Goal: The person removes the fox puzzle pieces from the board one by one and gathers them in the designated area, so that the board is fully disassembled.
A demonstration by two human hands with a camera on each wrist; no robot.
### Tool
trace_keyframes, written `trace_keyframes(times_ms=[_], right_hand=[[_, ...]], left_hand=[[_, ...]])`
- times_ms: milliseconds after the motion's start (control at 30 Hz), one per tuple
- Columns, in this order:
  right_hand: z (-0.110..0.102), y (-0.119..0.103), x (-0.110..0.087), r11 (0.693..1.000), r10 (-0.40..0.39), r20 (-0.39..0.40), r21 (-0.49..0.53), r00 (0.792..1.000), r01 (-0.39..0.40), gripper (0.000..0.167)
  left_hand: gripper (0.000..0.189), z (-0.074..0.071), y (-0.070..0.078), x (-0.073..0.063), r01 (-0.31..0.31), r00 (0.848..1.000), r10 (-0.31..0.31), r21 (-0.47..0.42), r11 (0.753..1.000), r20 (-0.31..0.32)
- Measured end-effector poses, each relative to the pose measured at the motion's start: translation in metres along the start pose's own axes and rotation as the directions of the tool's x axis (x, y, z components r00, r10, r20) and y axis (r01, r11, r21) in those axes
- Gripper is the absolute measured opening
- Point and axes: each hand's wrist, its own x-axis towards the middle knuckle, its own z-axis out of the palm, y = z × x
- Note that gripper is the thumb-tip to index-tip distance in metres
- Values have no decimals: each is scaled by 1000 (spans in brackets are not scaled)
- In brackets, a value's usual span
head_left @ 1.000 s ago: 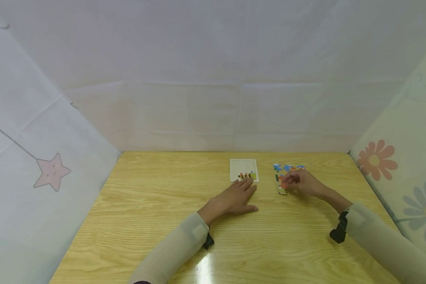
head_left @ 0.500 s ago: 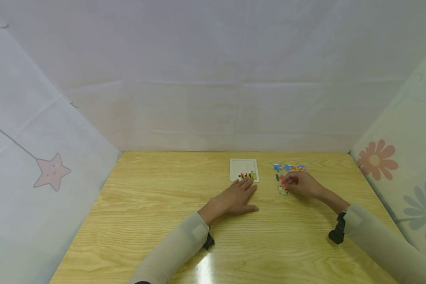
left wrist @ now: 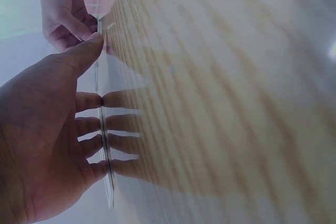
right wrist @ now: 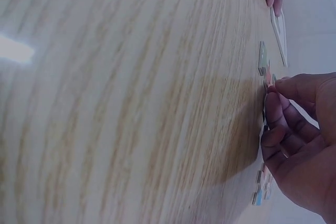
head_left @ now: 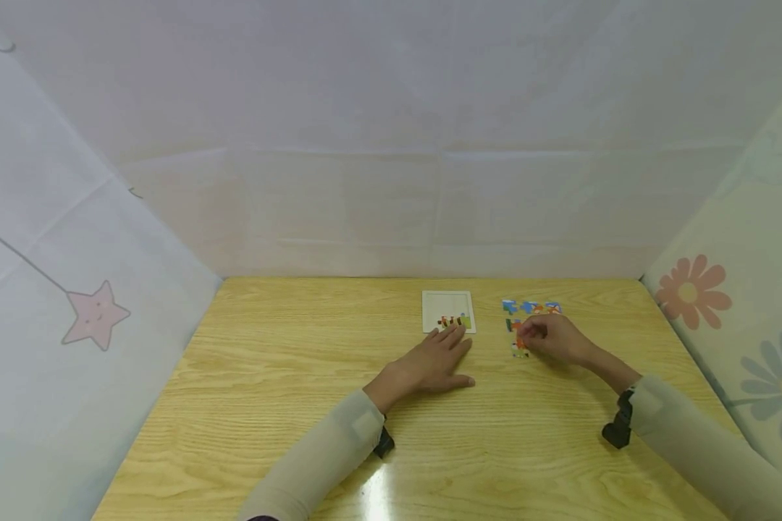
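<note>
My left hand (head_left: 433,362) lies with fingers spread and straight, fingertips on the near edge of a square puzzle tray (head_left: 446,300). Joined jigsaw pieces (head_left: 450,321) in red, dark and green fill part of the tray's near side; the fingers cover some of them. To the right, my right hand (head_left: 556,339) pinches a small orange jigsaw piece (head_left: 522,341) between thumb and forefinger, low over the table. The fingertips hide much of that piece. A green-edged piece (right wrist: 262,59) lies right beside the thumb in the right wrist view.
Several loose pieces, including a blue one (head_left: 509,307) and a blue-orange one (head_left: 552,307), lie beyond the right hand. The wooden table (head_left: 267,347) ends at a pale cloth backdrop (head_left: 339,202) behind and on both sides.
My right hand has shifted very slightly and its fingertips have closed in on the orange piece; the pieces under them show a little differently. My left hand has stayed still on the tray edge.
</note>
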Motion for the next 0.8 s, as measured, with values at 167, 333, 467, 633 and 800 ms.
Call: trace_keyframes(times_ms=[167,333,467,633,800], right_hand=[[-1,-1,1,1000,-1,-9,-4,1000,1,11],[2,-2,9,999,-48,-27,-13,998,48,10],[4,-6,19,997,-78,-27,-1,997,78,7],[7,-8,29,999,-33,16,30,999,33,11],[10,-11,41,1000,6,34,12,999,-6,15]], left_hand=[[84,2,-1,1,2,1000,-2,-21,1000,5],[81,1,-3,1,-3,1000,4,-50,999,9],[80,-1,-2,0,-2,1000,3,-65,998,4],[78,-2,-1,-1,-5,1000,5,-64,998,-4],[76,-3,0,-2,-7,1000,7,-44,999,-14]])
